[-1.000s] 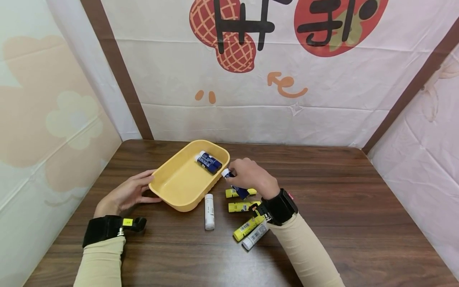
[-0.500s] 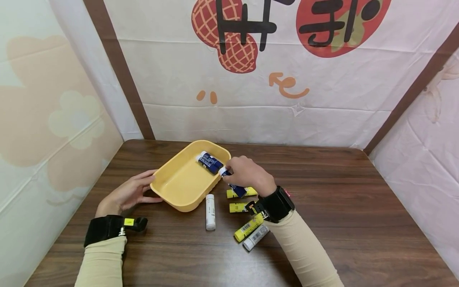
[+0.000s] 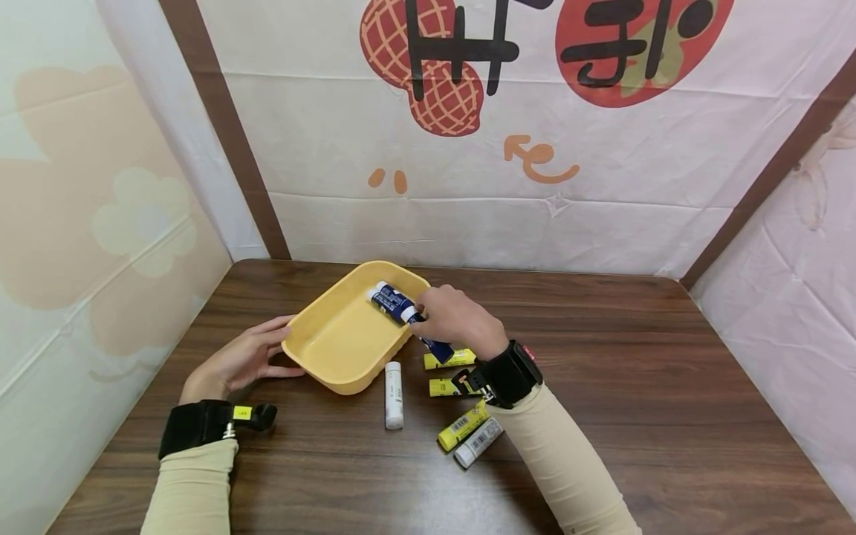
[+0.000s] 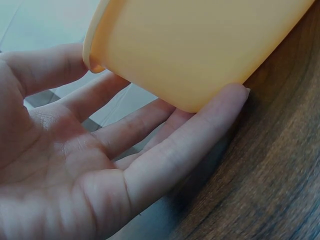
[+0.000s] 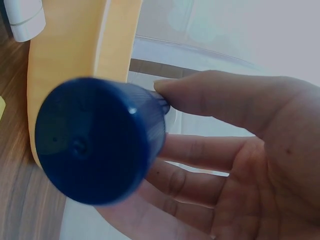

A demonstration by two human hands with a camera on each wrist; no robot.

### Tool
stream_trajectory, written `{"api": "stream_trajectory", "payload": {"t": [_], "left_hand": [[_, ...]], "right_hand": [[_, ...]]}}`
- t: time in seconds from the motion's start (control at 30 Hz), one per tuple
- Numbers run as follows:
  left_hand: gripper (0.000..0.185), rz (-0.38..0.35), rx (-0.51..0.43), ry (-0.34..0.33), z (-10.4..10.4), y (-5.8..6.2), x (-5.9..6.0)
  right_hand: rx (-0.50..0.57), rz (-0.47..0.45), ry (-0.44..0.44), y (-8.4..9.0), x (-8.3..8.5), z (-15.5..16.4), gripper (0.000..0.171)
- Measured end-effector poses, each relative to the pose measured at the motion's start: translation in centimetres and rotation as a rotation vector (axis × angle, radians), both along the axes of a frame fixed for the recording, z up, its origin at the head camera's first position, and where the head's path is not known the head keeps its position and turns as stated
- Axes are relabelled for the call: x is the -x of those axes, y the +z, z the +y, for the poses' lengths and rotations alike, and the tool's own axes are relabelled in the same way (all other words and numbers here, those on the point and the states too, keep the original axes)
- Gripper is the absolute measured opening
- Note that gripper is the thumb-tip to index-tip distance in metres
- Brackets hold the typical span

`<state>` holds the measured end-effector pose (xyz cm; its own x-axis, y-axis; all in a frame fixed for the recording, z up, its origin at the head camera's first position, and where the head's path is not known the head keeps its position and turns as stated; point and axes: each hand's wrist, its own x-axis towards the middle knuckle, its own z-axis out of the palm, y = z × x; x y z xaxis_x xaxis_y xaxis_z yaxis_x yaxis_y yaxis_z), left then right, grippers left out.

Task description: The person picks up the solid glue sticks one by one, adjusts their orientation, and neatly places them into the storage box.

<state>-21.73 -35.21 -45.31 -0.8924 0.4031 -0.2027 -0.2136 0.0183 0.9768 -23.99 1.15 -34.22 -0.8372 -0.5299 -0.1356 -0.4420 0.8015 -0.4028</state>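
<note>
Holding a blue glue stick (image 3: 428, 336) in a pinch between thumb and curled fingers, the right hand (image 3: 453, 319) hung over the near right rim of the yellow tray (image 3: 334, 349); the stick's white cap pointed into the tray and its blue base pointed back toward the wrist, as the right wrist view showed (image 5: 97, 140). This slant suited lowering the stick beside the blue sticks (image 3: 391, 301) already lying side by side in the tray's far corner. The left hand (image 3: 237, 364), fingers straight and spread, rested flat against the tray's left wall, one fingertip (image 4: 230, 97) tucked at its base, apparently steadying the tray against sliding. Its grip enclosed nothing.

Outside the tray, on the table (image 3: 669, 386), lay a white stick (image 3: 393, 384) just beside the tray's near wall, three yellow sticks (image 3: 449, 360) (image 3: 446, 386) (image 3: 463, 426) and a grey-white stick (image 3: 478, 442) touching the lowest yellow one; these lay scattered at varied angles near the right forearm. The table was dark wood-grain. Pale cloth panels, edged with brown bands, enclosed it on three sides; the back panel (image 3: 535, 111) bore red printed shapes, black strokes and an orange arrow. Both wrists wore black straps over beige sleeves.
</note>
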Motion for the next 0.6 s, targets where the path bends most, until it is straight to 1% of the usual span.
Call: {"api": "stream_trajectory", "payload": {"t": [0.2,0.4,0.6], "left_hand": [[0.064,-0.005,-0.012,-0.003,0.0,-0.1,0.1],[0.063,-0.007,-0.018,-0.006,0.0,-0.2,0.1],[0.062,-0.005,-0.021,-0.011,0.0,-0.2,0.2]], "right_hand": [[-0.002,-0.005,-0.013,0.1,0.2,-0.5,0.022],[-0.014,0.015,0.001,0.1,0.6,-1.1,0.016],[-0.027,0.011,0.012,0.2,0.8,-1.7,0.019]]}}
